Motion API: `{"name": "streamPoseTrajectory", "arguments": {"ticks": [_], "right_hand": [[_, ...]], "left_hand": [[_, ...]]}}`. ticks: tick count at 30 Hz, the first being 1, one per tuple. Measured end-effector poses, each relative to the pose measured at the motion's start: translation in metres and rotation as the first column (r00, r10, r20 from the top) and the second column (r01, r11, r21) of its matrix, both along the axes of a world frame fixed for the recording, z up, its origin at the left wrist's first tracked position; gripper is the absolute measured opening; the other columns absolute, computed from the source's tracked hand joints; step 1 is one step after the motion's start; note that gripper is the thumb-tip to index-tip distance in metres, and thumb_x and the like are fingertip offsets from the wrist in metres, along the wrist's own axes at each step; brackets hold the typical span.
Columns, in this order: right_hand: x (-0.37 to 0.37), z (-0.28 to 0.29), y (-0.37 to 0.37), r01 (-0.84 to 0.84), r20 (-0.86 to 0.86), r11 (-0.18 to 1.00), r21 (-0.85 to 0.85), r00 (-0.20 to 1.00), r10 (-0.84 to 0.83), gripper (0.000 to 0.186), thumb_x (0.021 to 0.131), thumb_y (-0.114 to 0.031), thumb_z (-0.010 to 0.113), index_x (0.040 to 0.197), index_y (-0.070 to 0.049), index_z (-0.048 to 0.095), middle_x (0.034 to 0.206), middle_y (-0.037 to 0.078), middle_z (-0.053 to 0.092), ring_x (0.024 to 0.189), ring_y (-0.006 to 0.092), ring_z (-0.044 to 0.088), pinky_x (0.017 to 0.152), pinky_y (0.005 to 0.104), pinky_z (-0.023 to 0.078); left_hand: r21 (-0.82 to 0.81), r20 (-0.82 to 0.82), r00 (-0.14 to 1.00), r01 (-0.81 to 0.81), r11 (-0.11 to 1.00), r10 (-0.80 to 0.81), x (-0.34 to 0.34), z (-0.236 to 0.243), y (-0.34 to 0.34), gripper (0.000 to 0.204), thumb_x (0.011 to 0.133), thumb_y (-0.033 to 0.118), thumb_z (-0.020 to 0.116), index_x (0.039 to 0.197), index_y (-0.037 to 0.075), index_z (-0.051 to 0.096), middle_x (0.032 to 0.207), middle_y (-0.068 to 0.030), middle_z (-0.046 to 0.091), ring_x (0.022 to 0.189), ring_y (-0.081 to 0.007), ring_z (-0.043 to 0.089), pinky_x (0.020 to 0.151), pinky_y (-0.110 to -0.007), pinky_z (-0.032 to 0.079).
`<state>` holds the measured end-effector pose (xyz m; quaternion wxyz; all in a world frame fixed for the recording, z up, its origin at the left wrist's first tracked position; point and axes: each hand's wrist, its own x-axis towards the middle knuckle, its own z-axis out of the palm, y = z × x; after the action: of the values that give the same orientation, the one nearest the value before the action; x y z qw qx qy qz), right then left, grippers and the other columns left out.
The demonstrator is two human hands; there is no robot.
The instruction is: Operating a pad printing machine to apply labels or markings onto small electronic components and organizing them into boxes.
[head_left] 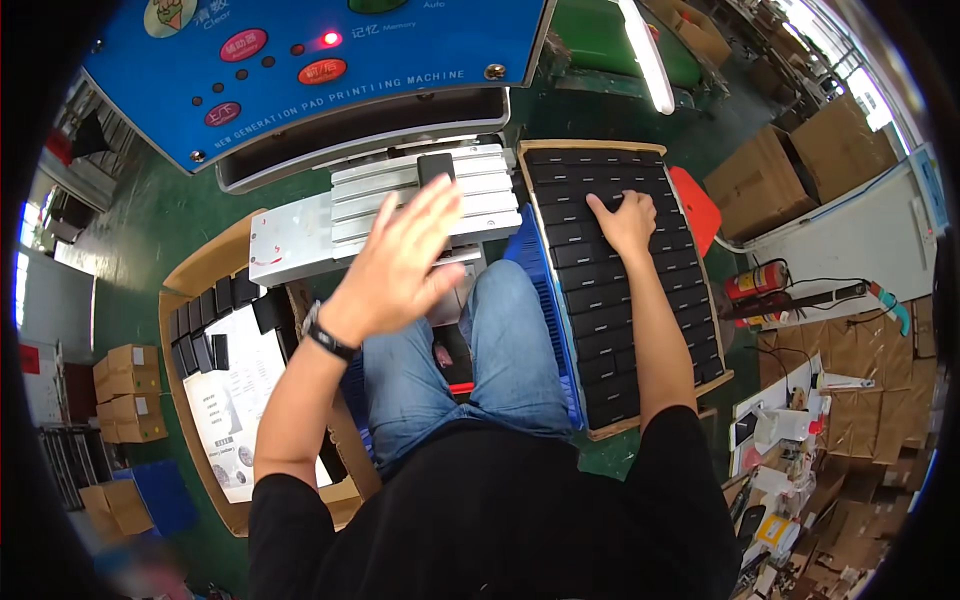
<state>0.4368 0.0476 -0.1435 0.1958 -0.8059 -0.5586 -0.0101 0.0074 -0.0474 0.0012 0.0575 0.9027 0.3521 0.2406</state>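
My left hand [405,262] is raised over the slotted metal bed [365,215] of a machine, its fingers stretched out and nothing held. Just beyond its fingertips a small black rectangular case [434,168] lies on the bed, partly covered by the fingers. My right hand [628,222] is over a cardboard tray [597,146] packed with rows of black cases [600,300]. Its thumb is spread away from the bent fingers, and the fingertips are at the cases in the upper rows; no lifted case shows between them.
The machine's blue control panel [330,75] hangs ahead, with one red light lit. At left, an open carton [215,255] holds several black cases [205,310] on a printed sheet [240,400]. Blue crates [545,300] stand beneath the tray. Fire extinguishers [755,282] stand at right.
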Motion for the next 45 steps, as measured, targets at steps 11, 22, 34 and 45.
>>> {"name": "streamPoseTrajectory", "arguments": {"ticks": [11, 22, 34, 45], "right_hand": [[-0.037, 0.046, 0.037, -0.118, 0.113, 0.992, 0.046, 0.987, 0.112, 0.08, 0.099, -0.073, 0.058, 0.113, 0.002, 0.083, 0.115, 0.03, 0.077, 0.102, 0.0534, 0.074, 0.087, 0.0611, 0.059], [0.037, -0.002, 0.032, -0.291, -0.068, 0.946, 0.14, 0.951, 0.303, 0.059, 0.103, -0.051, 0.075, 0.129, 0.002, 0.075, 0.135, 0.024, 0.069, 0.125, 0.0389, 0.066, 0.112, 0.0438, 0.052], [-0.067, 0.094, -0.013, -0.494, -0.158, 0.793, 0.357, 0.805, 0.572, 0.038, 0.103, -0.028, 0.079, 0.129, -0.001, 0.073, 0.133, 0.015, 0.071, 0.124, 0.0308, 0.067, 0.111, 0.0381, 0.05], [-0.164, 0.152, -0.041, -0.697, -0.808, 0.616, 0.367, 0.089, 0.583, 0.048, 0.093, -0.005, 0.083, 0.139, -0.001, 0.068, 0.114, 0.01, 0.072, 0.096, 0.0157, 0.069, 0.087, 0.0283, 0.058]], "left_hand": [[-0.029, 0.38, 0.843, -0.4, 0.916, 0.381, -0.107, -0.035, -0.151, 0.041, 0.091, 0.009, 0.076, 0.132, 0.005, 0.073, 0.143, -0.0151, 0.067, 0.124, -0.0353, 0.065, 0.11, -0.047, 0.051], [-0.055, -0.052, 0.747, -0.664, 0.745, 0.662, -0.283, -0.098, -0.128, 0.059, 0.085, 0.007, 0.07, 0.144, 0.009, 0.067, 0.153, -0.0115, 0.065, 0.139, -0.0346, 0.059, 0.119, -0.043, 0.048], [-0.095, -0.438, 0.743, -0.598, 0.796, 0.506, -0.258, -0.069, -0.073, 0.07, 0.082, 0.022, 0.084, 0.149, 0.013, 0.065, 0.14, -0.0093, 0.071, 0.14, -0.0344, 0.054, 0.117, -0.053, 0.042], [-0.142, 0.295, 0.763, -0.56, 0.816, 0.575, -0.236, -0.002, -0.121, 0.054, 0.079, 0.011, 0.085, 0.13, 0.004, 0.073, 0.137, -0.0126, 0.066, 0.12, -0.0304, 0.065, 0.105, -0.041, 0.054]]}}
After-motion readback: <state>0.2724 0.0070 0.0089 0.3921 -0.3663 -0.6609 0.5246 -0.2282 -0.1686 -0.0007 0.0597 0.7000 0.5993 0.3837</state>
